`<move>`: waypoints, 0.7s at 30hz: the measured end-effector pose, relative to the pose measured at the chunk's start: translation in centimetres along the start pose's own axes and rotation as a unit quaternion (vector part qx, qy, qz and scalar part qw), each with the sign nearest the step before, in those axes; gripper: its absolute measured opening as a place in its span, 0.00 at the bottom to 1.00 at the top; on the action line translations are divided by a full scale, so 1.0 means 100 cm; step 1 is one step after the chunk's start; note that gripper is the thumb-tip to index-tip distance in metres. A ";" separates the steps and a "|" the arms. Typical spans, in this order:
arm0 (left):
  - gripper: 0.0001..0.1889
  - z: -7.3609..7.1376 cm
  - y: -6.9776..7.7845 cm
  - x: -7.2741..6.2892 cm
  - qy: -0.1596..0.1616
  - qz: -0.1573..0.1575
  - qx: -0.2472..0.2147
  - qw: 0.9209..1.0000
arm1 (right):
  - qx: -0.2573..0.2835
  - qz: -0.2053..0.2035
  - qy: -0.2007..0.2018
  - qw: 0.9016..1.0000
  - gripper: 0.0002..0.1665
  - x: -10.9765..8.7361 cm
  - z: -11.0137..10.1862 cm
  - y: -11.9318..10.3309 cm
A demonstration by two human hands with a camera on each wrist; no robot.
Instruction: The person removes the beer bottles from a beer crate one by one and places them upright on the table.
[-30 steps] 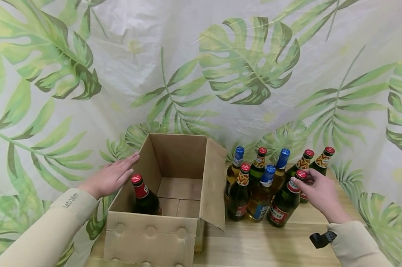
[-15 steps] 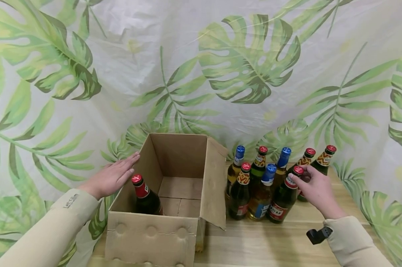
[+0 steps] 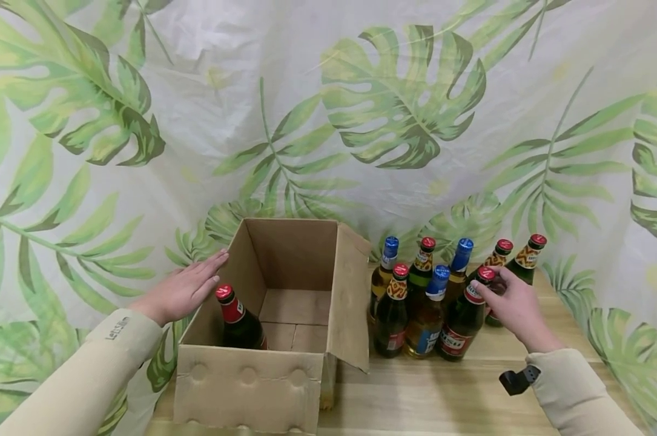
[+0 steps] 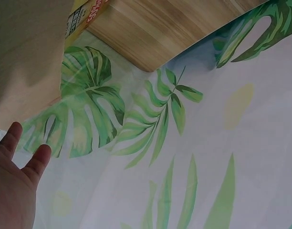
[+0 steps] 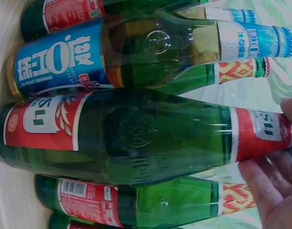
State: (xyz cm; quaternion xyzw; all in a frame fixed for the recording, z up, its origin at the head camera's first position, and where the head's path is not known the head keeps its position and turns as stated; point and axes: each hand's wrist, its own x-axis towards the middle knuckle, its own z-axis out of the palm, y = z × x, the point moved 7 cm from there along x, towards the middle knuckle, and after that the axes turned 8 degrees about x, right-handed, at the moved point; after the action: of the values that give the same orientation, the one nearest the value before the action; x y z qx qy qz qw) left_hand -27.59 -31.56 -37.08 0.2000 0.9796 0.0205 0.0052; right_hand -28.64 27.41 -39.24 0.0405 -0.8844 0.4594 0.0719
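Note:
In the head view my right hand (image 3: 516, 307) pinches the neck of a green beer bottle (image 3: 463, 324) with a red cap and red label. The right wrist view has the fingers (image 5: 263, 186) at this bottle's red neck band, the bottle standing close beside a blue-labelled beer bottle (image 5: 60, 59). My left hand (image 3: 182, 292) lies with straight fingers along the left wall of an open cardboard box (image 3: 246, 387). Inside that box, at its front left, stands another green beer bottle (image 3: 242, 327) with a red cap. The left wrist view catches only part of the hand (image 4: 17, 186) beside the box's side.
Several more beer bottles, some blue-capped (image 3: 438, 315) and some red-capped (image 3: 392, 318), stand grouped on the wooden table (image 3: 393, 399) right of the box. A box flap (image 3: 350, 303) hangs out towards them. Behind everything hangs a leaf-patterned cloth (image 3: 290, 60).
My right hand has shifted slightly left and away from me with the green beer bottle, bringing it closer against the blue-capped one. The left hand stays on the box wall.

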 end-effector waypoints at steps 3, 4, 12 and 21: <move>0.30 -0.001 0.000 -0.002 0.001 0.000 -0.004 1.000 | 0.013 0.017 -0.018 1.000 0.32 0.002 0.003 -0.004; 0.30 -0.001 0.001 -0.003 0.002 0.001 -0.005 1.000 | 0.011 0.020 -0.019 1.000 0.34 0.002 0.003 -0.007; 0.30 -0.007 0.002 -0.001 0.005 0.006 0.001 1.000 | 0.024 -0.081 -0.005 0.996 0.31 0.008 0.024 -0.093; 0.30 -0.004 0.001 -0.003 0.004 0.001 0.002 1.000 | 0.102 -0.202 -0.207 0.952 0.28 0.005 0.130 -0.220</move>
State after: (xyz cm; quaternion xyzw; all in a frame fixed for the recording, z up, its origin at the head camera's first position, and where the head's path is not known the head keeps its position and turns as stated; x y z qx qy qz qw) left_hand -27.33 -31.63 -36.71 0.2014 0.9793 0.0196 0.0012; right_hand -27.25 4.11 -28.85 0.3200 -0.8017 0.5042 -0.0261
